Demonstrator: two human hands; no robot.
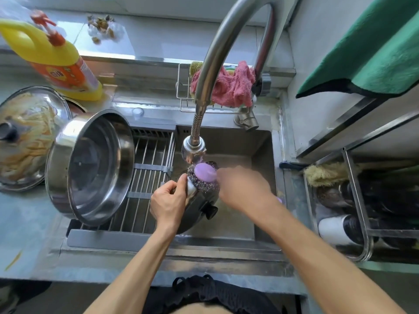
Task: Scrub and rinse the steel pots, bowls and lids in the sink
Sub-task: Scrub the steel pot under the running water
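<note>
Scrubbing is mid-task: my left hand (pixel 169 200) grips the steel lid (pixel 199 207) over the sink (pixel 263 141); my blurred right hand (pixel 242 189) apparently holds the steel-wool scourer (pixel 205 177). One pot (pixel 90 166) drains on the rack (pixel 149 177); rinsing remains.

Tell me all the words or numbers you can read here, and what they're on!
Yellow detergent bottle: its orange label has printed characters, but they are too blurred to read.
White container in the rack on the right: no text shows.
Nothing else in view carries readable words, numbers or signs.
</note>
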